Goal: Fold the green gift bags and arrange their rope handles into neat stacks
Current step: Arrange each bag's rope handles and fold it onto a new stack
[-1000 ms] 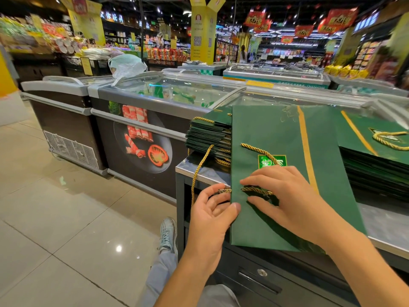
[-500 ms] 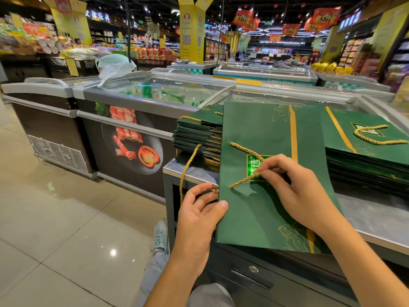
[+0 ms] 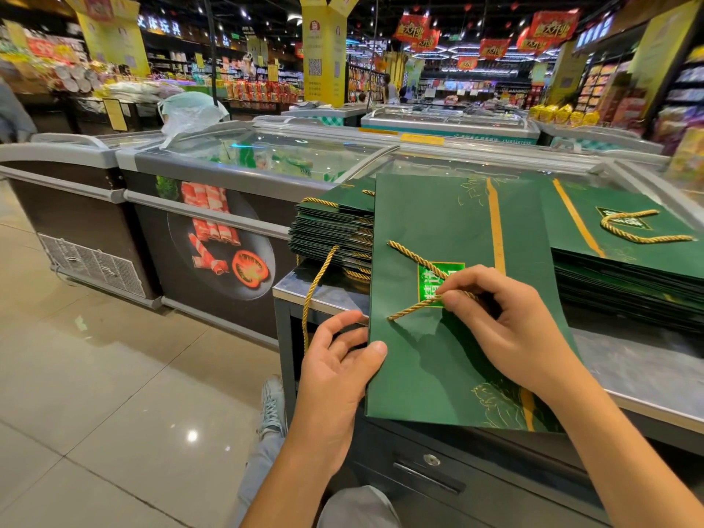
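Note:
A flat green gift bag [image 3: 449, 230] with a gold stripe lies on the steel counter [image 3: 644, 371], its near end hanging over the edge. My right hand [image 3: 499, 329] pinches its gold rope handle [image 3: 409, 257] over the bag's shiny green label. My left hand [image 3: 335, 369] grips the bag's left edge, thumb on top. Behind on the left sits a stack of folded green bags [image 3: 331, 230], one rope loop [image 3: 310, 299] dangling off it. A second stack [image 3: 628, 257] lies on the right, a rope curled on top.
Glass-topped chest freezers [image 3: 213, 173] stand close behind and left of the counter. A locked drawer [image 3: 430, 470] is below the counter front. My knee and a grey shoe [image 3: 272, 409] are over the tiled floor. Store shelves and hanging signs fill the background.
My right hand lifted off the bag's near edge and drew the rope handle up onto the label, where it now pinches it. My left hand stayed on the bag's left edge.

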`<state>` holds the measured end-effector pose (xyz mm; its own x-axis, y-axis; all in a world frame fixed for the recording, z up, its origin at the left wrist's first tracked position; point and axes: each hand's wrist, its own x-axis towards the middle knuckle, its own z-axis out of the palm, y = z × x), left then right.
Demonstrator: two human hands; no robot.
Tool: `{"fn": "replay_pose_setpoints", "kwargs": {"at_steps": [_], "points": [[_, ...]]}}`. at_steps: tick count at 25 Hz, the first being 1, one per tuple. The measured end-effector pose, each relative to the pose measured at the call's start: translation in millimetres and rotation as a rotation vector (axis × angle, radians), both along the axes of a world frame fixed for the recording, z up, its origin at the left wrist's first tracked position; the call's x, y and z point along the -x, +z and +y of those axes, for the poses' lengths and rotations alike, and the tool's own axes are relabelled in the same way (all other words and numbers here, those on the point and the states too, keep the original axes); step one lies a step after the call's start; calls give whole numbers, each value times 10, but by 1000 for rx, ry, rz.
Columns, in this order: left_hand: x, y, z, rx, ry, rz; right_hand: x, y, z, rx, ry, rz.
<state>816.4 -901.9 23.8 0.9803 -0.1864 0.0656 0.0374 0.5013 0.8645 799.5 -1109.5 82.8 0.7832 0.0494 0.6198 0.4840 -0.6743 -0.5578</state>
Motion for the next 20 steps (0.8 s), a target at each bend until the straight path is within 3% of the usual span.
{"fn": "replay_pose_setpoints", "kwargs": {"at_steps": [4,10,15,20], "points": [[26,50,10,-25,-70,11,8,30,4,-123,10,33],[-73,193,-33,-271,-12,-102,67,51,65,-65,-55,-90],[-64,218,-32,-384,40,-177,144,89,-44,176,-358,-217],[-85,256,72,-383,54,-157,342,72,-261,122,-646,-10]]}}
